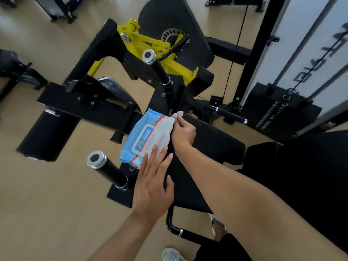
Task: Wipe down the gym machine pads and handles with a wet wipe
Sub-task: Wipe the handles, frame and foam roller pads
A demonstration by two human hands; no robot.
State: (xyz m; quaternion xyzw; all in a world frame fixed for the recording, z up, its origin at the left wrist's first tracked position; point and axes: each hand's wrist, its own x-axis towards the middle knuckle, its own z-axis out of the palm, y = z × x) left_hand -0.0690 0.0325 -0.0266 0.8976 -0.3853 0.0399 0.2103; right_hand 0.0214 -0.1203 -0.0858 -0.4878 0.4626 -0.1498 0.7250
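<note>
A blue and white pack of wet wipes (146, 137) lies on the black seat pad (211, 153) of the gym machine. My left hand (153, 182) lies flat with straight fingers, its fingertips pressing the near end of the pack. My right hand (183, 131) pinches a bit of white wipe (178, 114) at the far right corner of the pack. Two black handles with silver end caps stick up: one near left (107, 169), one farther back (156, 64). A side handle (230, 114) points right.
The machine has a black frame and a yellow lever arm (148, 42). A black roller pad (48, 136) sits at the left. The weight stack (278, 108) with guide rods stands at the right. Wooden floor surrounds the machine. My shoes (172, 254) show at the bottom.
</note>
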